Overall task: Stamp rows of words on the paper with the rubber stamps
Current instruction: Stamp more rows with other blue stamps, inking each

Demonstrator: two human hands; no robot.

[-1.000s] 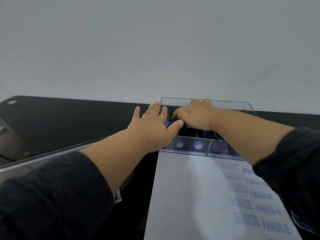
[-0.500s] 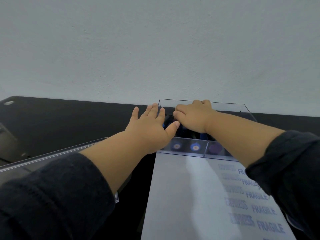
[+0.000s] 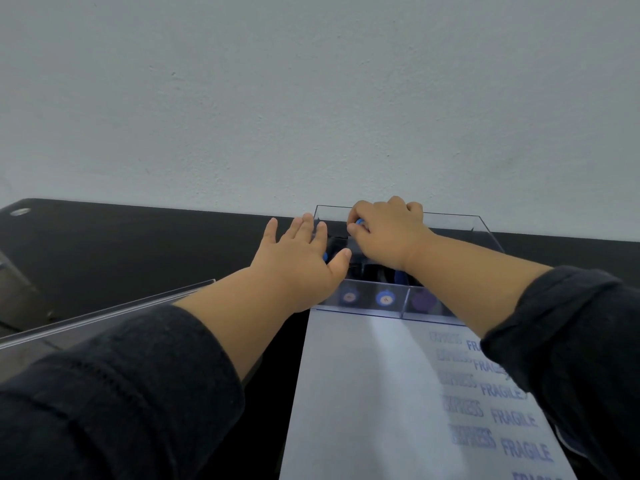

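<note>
A white paper (image 3: 374,393) lies on the black table, with blue rows reading EXPRESS and FRAGILE (image 3: 512,419) down its right side. Behind it stands a clear plastic box (image 3: 450,221) of rubber stamps with blue tops. My right hand (image 3: 388,230) is inside the box, its fingers curled round a blue-topped stamp (image 3: 360,222). My left hand (image 3: 304,258) rests flat with straight fingers against the box's left wall. Most stamps are hidden under my hands.
The black table (image 3: 138,244) runs to a pale wall behind. A clear plastic sheet or lid (image 3: 104,310) lies at the left, near my left forearm. Blue stamp tops (image 3: 384,298) show through the box's front wall.
My right hand has lifted slightly toward the box's back, now pinching a blue-topped stamp. My left hand has stayed against the box's left side.
</note>
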